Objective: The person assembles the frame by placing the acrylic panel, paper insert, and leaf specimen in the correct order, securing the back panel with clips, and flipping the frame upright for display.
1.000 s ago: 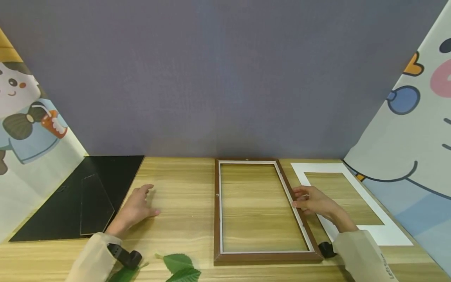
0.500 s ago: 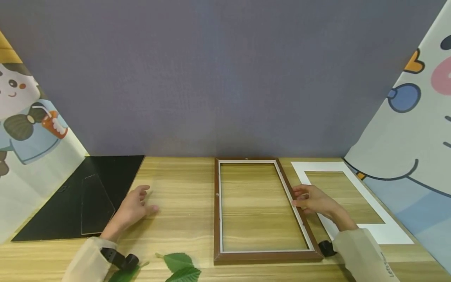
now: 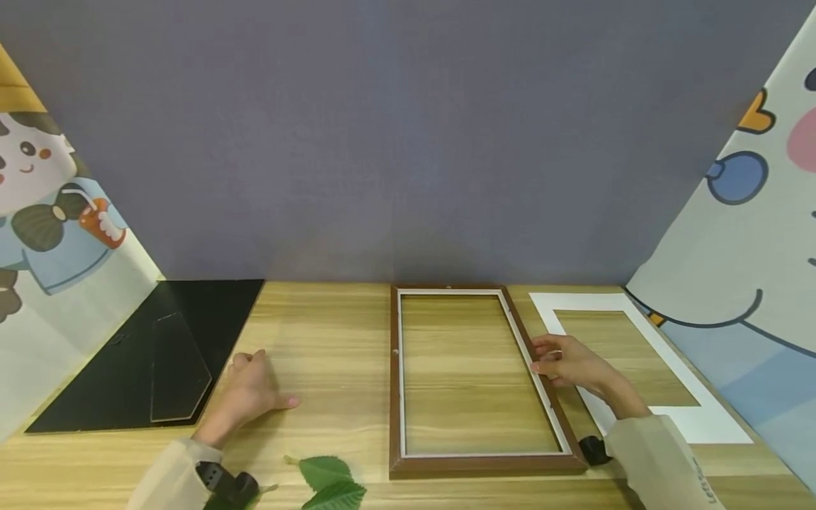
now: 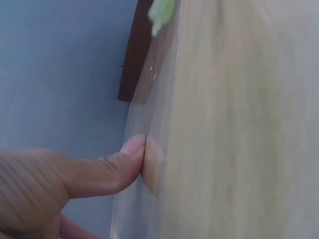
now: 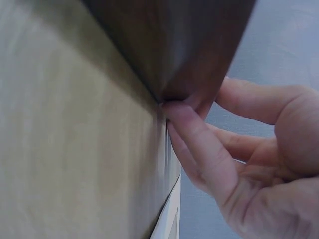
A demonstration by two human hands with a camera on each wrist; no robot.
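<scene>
Though apart, both hands (image 3: 250,391) (image 3: 579,367) thumb-inward

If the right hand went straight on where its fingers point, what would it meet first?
The brown frame: the right hand grips its side, so no gap seems left between.

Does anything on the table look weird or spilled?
Nothing looks spilled. The green leaves, at the bottom of the head view, seem a little odd: plant bits lying near a brown picture frame.

Small dark lettering (image 3: 704,482) on the right sleeve (image 3: 653,457): "LETS" at the start, the rest unclear.
</scene>
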